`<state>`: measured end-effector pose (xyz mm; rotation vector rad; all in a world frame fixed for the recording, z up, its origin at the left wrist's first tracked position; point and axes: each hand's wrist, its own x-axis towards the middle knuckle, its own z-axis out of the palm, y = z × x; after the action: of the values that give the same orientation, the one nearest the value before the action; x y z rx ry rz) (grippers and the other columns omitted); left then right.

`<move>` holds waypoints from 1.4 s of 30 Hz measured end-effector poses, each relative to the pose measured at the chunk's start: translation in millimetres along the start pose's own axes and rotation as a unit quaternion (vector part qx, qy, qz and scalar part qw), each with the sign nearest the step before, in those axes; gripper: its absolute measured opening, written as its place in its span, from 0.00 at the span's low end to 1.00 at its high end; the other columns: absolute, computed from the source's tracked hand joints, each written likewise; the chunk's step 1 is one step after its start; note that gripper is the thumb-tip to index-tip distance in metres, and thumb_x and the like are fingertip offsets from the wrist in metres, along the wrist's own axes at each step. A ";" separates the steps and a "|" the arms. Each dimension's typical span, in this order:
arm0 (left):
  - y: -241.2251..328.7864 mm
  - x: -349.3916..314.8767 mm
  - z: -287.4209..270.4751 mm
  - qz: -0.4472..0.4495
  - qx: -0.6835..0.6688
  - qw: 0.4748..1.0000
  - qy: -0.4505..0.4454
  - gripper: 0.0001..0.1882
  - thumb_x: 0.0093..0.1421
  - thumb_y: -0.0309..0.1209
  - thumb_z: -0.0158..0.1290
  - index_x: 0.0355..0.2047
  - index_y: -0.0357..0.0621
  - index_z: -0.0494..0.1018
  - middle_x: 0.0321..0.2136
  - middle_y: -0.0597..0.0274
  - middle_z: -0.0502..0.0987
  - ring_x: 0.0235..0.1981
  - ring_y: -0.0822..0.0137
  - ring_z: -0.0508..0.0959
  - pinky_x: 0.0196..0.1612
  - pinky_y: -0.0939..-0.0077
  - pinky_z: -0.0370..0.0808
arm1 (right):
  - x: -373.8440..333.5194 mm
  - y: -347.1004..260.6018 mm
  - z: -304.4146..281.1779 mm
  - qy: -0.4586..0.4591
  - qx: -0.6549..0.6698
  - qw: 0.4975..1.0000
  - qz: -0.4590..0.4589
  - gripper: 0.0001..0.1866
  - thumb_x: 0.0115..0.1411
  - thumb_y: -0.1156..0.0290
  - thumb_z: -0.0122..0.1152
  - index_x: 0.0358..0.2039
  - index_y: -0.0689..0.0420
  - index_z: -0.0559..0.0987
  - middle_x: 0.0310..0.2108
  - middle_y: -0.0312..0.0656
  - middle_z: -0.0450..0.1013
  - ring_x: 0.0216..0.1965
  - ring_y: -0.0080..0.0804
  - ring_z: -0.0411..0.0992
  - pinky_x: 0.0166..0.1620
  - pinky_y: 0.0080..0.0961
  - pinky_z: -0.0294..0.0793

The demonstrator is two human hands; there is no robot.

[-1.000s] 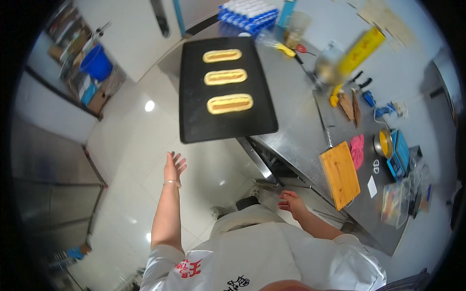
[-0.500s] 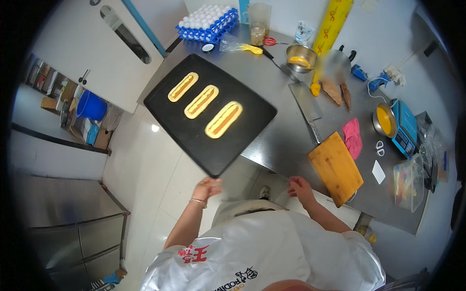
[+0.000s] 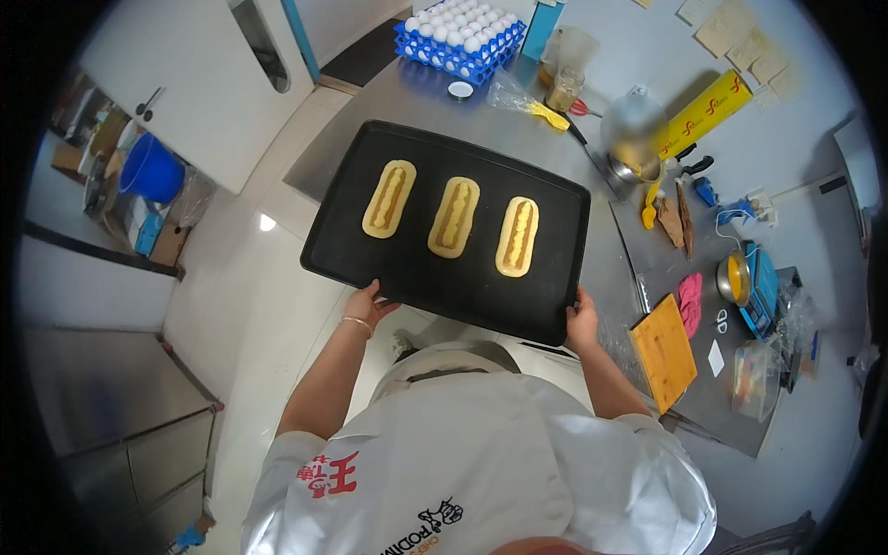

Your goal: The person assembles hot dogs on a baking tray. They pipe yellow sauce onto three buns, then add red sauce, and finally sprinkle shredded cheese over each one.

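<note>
A black baking tray (image 3: 472, 294) is gripped between my two hands and juts over the near edge of the steel table. Under its front edge, toward the left, my left hand (image 3: 371, 308) closes on the rim. My right hand (image 3: 581, 320) clasps the near right corner. Three long pale dough pieces lie apart on the tray: a left one (image 3: 389, 199), a middle one (image 3: 454, 217) and a right one (image 3: 517, 237). Each has a brown strip along its middle, topped with a wavy pale-yellow line.
Right of the tray, a wooden board (image 3: 664, 351) lies on the steel table (image 3: 610, 254), beside a pink cloth (image 3: 690, 303). A blue scale (image 3: 760, 291) and a bowl of yellow liquid (image 3: 735, 279) stand farther right. Stacked egg trays (image 3: 458, 44) sit at the back.
The tray has turned and shifted right, its front edge now facing me. My right hand, free before, has taken its right corner. My left hand has moved along to the front edge.
</note>
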<state>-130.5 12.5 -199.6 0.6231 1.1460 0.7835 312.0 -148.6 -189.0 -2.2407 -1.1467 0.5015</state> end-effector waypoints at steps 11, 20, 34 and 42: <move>46.8 48.0 -21.2 -0.207 0.205 0.935 -0.202 0.24 0.66 0.41 0.48 0.53 0.33 0.70 0.45 0.52 0.77 0.44 0.62 0.78 0.44 0.70 0.78 | 215.9 -174.3 -5.1 0.027 -0.057 0.990 -0.125 0.30 0.55 0.69 0.63 0.59 0.56 0.69 0.55 0.51 0.69 0.53 0.47 0.70 0.56 0.36 0.69; 165.7 30.1 -38.5 -0.116 0.530 0.833 -0.105 0.21 0.64 0.40 0.54 0.52 0.39 0.74 0.45 0.55 0.80 0.46 0.64 0.80 0.50 0.73 0.74 | 485.0 -203.4 124.4 0.074 -0.358 0.915 -0.168 0.36 0.58 0.72 0.54 0.67 0.54 0.56 0.60 0.45 0.66 0.63 0.44 0.61 0.64 0.41 0.60; 298.1 113.8 40.0 0.220 0.551 0.769 -0.240 0.23 0.57 0.30 0.59 0.54 0.41 0.72 0.50 0.51 0.75 0.53 0.53 0.73 0.56 0.65 0.70 | 372.9 -343.3 7.6 -0.077 0.337 0.930 -0.124 0.14 0.62 0.61 0.57 0.35 0.60 0.78 0.34 0.38 0.77 0.41 0.27 0.72 0.50 0.28 0.68; 399.8 141.5 114.3 0.569 0.311 0.693 -0.314 0.14 0.46 0.28 0.56 0.35 0.39 0.73 0.35 0.48 0.77 0.45 0.46 0.74 0.51 0.55 0.69 | 196.4 -504.9 131.9 -0.050 0.334 0.880 -0.332 0.16 0.67 0.64 0.46 0.42 0.61 0.78 0.40 0.41 0.76 0.50 0.36 0.71 0.55 0.37 0.66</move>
<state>-80.4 357.5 67.7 2.1194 0.2111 1.0444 40.5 292.9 16.4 -1.1510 -1.4247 0.6012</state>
